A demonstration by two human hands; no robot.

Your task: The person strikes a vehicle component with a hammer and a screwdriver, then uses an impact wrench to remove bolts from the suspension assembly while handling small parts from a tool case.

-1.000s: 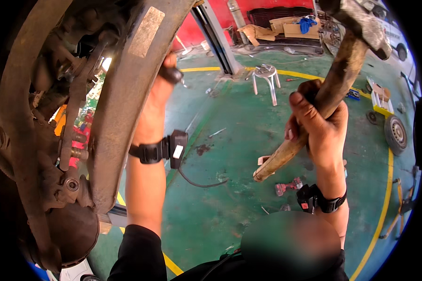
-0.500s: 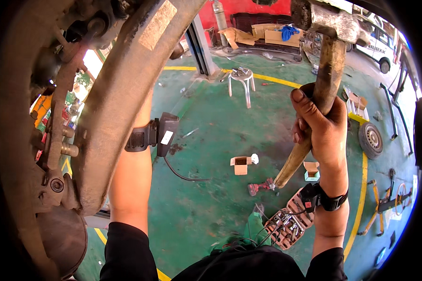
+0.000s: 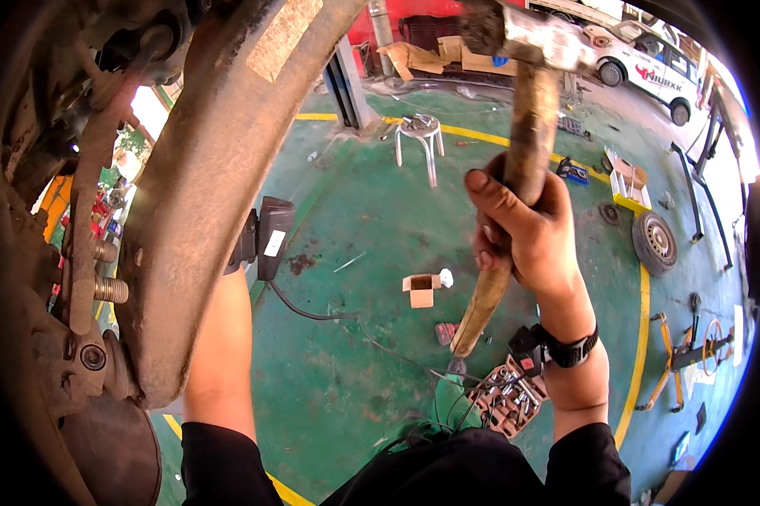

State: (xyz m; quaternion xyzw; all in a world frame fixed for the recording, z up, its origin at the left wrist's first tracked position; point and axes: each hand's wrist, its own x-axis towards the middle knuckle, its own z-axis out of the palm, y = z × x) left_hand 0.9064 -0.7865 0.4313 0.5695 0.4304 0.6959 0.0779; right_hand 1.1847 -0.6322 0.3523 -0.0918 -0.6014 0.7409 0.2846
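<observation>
My right hand [image 3: 538, 232] is closed around the wooden handle of a hammer [image 3: 530, 139], with the thumb lying along it. The hammer is raised, its worn metal head at the top and the handle's end slanting down to the left. A large rusty brown suspension arm [image 3: 207, 181] fills the left side, slightly apart from the hammer head. My left forearm [image 3: 224, 354] reaches up behind this arm, so the left hand is hidden. Threaded studs [image 3: 110, 289] and a bolted joint [image 3: 92, 357] show beside the arm's lower end.
On the green floor are a toolbox of sockets [image 3: 508, 409], an open carton [image 3: 421, 295] and a red power tool [image 3: 445, 334]. Farther off stand a metal stool [image 3: 419, 126], a lift post [image 3: 346, 84], a wheel [image 3: 655, 242] and a white car [image 3: 654, 76]. Cables hang near my body.
My right hand has moved left with the hammer, bringing its head closer to the suspension arm. The view has shifted slightly. My left forearm stays behind the arm.
</observation>
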